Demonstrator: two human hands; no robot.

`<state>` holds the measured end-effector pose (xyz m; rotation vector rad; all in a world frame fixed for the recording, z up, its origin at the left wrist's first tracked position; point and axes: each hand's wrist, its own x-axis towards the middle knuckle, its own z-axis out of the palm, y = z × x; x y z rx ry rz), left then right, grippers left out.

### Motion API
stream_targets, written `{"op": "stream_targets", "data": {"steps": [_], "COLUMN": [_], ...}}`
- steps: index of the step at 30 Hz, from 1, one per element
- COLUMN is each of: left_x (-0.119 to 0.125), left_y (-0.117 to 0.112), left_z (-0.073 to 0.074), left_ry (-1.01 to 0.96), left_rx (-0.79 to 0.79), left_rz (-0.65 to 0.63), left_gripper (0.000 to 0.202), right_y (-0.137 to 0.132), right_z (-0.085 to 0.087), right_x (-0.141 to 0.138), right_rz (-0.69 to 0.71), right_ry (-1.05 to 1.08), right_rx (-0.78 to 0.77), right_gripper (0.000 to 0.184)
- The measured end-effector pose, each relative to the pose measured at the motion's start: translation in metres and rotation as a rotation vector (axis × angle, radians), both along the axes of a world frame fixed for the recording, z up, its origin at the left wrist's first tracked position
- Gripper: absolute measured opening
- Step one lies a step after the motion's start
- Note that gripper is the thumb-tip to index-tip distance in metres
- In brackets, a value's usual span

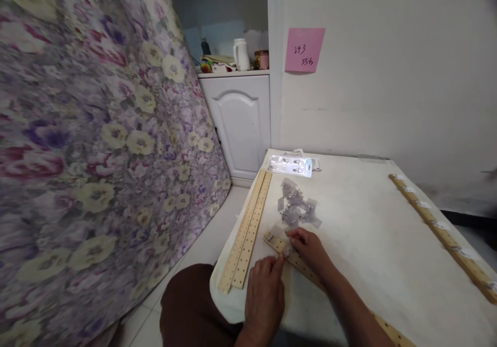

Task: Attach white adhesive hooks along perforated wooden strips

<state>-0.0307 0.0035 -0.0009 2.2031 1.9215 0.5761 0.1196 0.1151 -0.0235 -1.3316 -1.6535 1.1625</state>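
A narrow wooden strip (306, 272) with rows of holes runs diagonally under both hands. Small shiny metal pieces with clear plastic sit near its far end. My left hand (264, 290) lies against the strip's near side, its index fingertip on one of these metal pieces (287, 251); its thumb is hard to see. Just above the strip, my right hand (306, 247) is closed in a pinch, and what is between its fingertips is too small to name. Beyond the hands lies a pile of small clear plastic packets (297, 207) with metal parts in them.
Two more perforated wooden strips (248, 228) lie side by side along the table's left edge. A clear blister pack (291, 165) rests at the back. Along the right edge is a strip (438, 225) carrying several metal pieces. A floral curtain (108, 145) hangs at left.
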Motion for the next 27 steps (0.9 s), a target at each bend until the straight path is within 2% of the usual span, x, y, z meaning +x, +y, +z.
{"op": "stream_targets", "data": {"steps": [10,18,27], "left_x": [0.0002,-0.0009,-0.0008], "left_y": [0.0001,-0.0017,-0.0017], "left_z": [0.0012,-0.0031,-0.0021], "left_ry": [0.014,-0.024,-0.028], "left_rx": [-0.012,0.013,-0.001], "left_rz": [0.002,0.003,-0.008], "left_gripper": [0.057,0.053,0.058], "right_y": [-0.0012,-0.0027,-0.0033], "right_z": [0.0004,0.0025,0.0033], "right_x": [0.0007,0.0007,0.0006], "right_rz": [-0.001,0.001,-0.006], "right_ry": [-0.010,0.011,-0.017], "right_rx": [0.010,0.023,0.029], "right_gripper": [0.028,0.027,0.024]}}
